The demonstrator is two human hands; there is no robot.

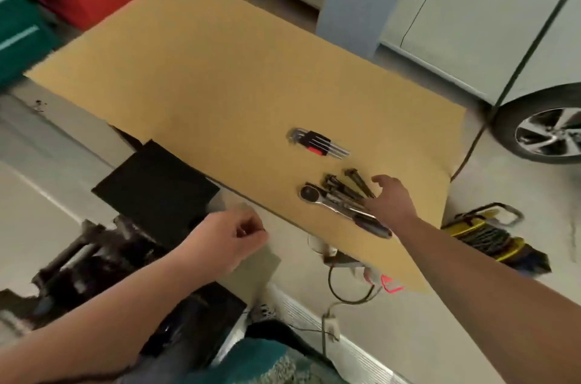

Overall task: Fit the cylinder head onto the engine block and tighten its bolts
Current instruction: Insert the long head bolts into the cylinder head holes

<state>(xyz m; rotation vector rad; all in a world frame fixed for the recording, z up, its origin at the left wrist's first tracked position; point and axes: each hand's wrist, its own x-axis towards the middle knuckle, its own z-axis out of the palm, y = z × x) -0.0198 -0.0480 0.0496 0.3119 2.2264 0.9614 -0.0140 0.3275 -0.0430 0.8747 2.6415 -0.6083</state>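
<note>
Several dark bolts (pixel 344 187) lie in a loose pile on a brown cardboard sheet (pixel 201 75). My right hand (pixel 393 200) reaches over their right end, fingers spread and touching them. A chrome ratchet wrench (pixel 333 204) with a dark handle lies just in front of the bolts. My left hand (pixel 231 237) hovers above the floor with its fingers loosely curled and nothing visible in it. A blurred dark engine part (pixel 85 261) sits at the lower left, partly cut off by my left arm.
A hex key set (pixel 319 143) in a black and red holder lies behind the bolts. A black pad (pixel 157 185) lies at the cardboard's near left corner. Two white cars, a yellow cable reel (pixel 485 234), red and green bins and loose cables surround the work area.
</note>
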